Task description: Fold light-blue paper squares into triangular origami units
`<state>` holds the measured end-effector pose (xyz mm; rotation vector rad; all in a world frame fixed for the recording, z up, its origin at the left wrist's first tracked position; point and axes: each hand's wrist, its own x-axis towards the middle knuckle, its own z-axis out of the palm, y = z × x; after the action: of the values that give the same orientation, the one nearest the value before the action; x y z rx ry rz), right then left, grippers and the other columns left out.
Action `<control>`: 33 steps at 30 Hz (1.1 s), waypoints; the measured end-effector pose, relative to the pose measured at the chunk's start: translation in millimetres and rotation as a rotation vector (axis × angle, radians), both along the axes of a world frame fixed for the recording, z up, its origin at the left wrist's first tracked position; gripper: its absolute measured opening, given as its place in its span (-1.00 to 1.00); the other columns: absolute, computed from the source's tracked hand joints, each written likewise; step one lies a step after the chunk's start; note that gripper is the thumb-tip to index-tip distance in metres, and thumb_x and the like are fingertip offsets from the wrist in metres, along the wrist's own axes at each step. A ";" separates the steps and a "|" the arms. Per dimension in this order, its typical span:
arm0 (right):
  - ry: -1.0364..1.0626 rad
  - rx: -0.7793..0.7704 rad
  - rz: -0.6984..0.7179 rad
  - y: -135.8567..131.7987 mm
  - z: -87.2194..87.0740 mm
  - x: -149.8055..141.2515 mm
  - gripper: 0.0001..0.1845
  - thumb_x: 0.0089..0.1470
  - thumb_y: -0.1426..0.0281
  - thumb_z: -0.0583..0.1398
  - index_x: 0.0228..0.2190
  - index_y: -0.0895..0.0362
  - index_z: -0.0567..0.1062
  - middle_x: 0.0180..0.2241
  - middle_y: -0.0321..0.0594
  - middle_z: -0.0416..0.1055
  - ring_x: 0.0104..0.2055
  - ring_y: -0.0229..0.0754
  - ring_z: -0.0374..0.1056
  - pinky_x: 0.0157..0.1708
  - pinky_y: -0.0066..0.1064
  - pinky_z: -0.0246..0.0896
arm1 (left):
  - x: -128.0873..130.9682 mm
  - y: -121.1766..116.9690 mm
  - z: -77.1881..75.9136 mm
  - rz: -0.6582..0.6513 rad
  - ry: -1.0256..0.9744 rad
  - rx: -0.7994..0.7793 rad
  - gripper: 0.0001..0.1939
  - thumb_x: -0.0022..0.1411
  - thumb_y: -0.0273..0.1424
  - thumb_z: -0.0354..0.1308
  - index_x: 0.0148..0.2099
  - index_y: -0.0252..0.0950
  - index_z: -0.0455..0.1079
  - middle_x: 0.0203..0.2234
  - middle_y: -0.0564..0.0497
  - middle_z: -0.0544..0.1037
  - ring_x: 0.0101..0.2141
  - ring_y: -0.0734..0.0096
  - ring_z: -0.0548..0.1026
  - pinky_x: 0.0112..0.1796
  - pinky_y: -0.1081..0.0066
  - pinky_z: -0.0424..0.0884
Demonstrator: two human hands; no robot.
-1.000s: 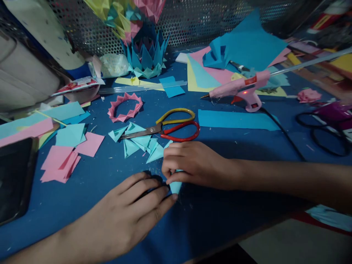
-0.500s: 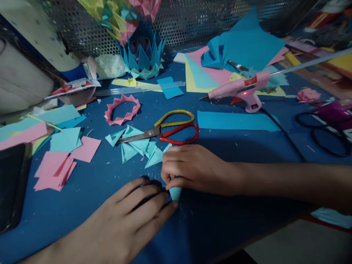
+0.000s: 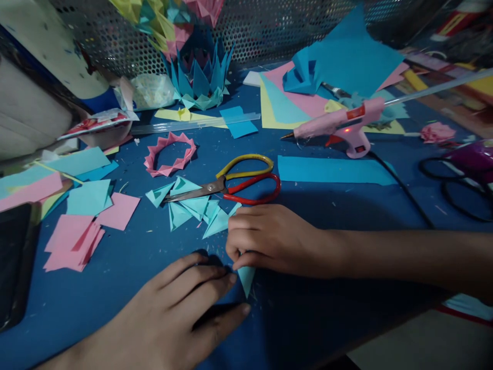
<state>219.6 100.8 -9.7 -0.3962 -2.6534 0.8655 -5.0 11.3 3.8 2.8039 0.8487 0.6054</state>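
Under the curled fingers of my right hand [image 3: 265,239] is a small folded light-blue paper triangle [image 3: 246,280], pressed against the table. Its lower tip sticks out; its upper part is hidden by the fingers. My left hand [image 3: 185,303] lies beside it on the blue tabletop with fingers extended, thumb apart from them, and holds nothing. Just beyond the hands, several folded light-blue paper triangles [image 3: 217,222] lie in a loose pile. Scissors [image 3: 221,185] with one yellow and one red handle rest with their blades on that pile.
A pink glue gun [image 3: 342,126] with its light lit stands right of a pink folded-paper ring [image 3: 152,159]. A blue paper strip [image 3: 331,169] lies below the gun. Pink paper squares [image 3: 73,241] and a dark phone [image 3: 15,262] are at left. A spiky blue paper piece [image 3: 200,77] stands behind.
My left thumb has moved down, away from the paper triangle, so more of its tip shows. The right hand keeps its hold, nearly still. The view has shifted slightly.
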 end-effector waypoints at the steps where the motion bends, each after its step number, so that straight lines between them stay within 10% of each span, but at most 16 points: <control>1: 0.003 0.001 -0.002 0.0 0.0 0.1 -0.38 0.39 0.03 -0.21 -0.34 0.14 0.43 -0.33 -0.25 0.40 -0.31 -0.25 0.21 -0.28 -0.41 0.06 | 0.0 0.0 0.0 0.006 -0.004 0.003 -0.67 0.53 -0.40 -0.05 -0.04 -0.06 0.56 -0.19 0.13 0.58 -0.06 0.44 0.42 0.24 0.41 0.07; 33: -0.078 0.075 -0.041 -5.1 1.1 -4.6 -0.52 0.36 0.10 -0.03 -0.36 0.16 0.47 -0.33 -0.25 0.41 -0.30 -0.21 0.19 -0.31 -0.37 0.02 | -6.6 -3.0 -4.3 -0.081 0.109 -0.026 -0.64 0.54 -0.38 -0.11 0.22 -0.25 0.39 0.00 0.07 0.54 0.04 0.31 0.37 0.28 0.24 -0.06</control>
<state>215.0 95.7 -8.7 -0.4734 -2.7286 0.7508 -11.7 8.3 -0.5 2.8532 0.7515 0.4298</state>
